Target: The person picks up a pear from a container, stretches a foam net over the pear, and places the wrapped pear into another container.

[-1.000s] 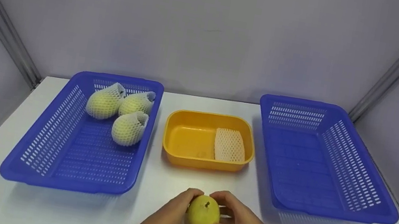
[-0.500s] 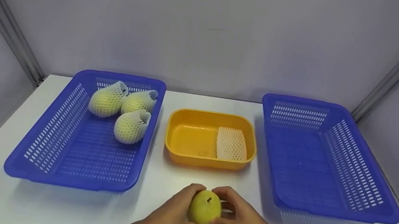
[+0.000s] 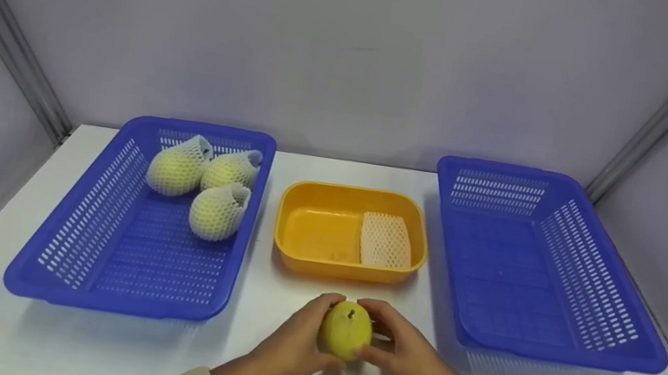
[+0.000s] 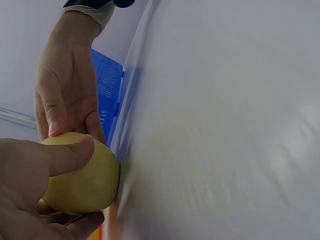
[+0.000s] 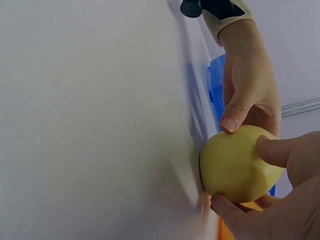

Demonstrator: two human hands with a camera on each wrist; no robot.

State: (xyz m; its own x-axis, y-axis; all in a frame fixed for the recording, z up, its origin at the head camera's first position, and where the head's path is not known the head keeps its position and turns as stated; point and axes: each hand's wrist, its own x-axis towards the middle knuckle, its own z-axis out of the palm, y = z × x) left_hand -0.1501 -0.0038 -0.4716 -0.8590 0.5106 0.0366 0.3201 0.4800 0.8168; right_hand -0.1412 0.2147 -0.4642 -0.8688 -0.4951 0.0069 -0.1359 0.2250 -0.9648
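Observation:
A bare yellow pear (image 3: pixel 346 331) stands stem-up between the two hands, in front of the orange tub (image 3: pixel 315 239). My left hand (image 3: pixel 296 337) grips it from the left, thumb on the near side and fingers behind. From the right, my right hand (image 3: pixel 411 356) pinches it between thumb and fingers. In the left wrist view the pear (image 4: pixel 85 175) is at or very close to the white table top (image 4: pixel 215 125); contact below is hard to tell. A white foam net sleeve (image 3: pixel 386 242) lies flat in the tub's right half.
A blue basket (image 3: pixel 45 292) on the left holds several pears in foam nets (image 3: pixel 217 214) toward its back right. Another blue basket (image 3: pixel 509 278) stands on the right with nothing visible in it. Grey walls (image 3: pixel 361 104) close off the back and sides.
Both hands and the pear have shifted slightly away from the person, toward the orange tub. The grip looks the same; the baskets and tub stay put.

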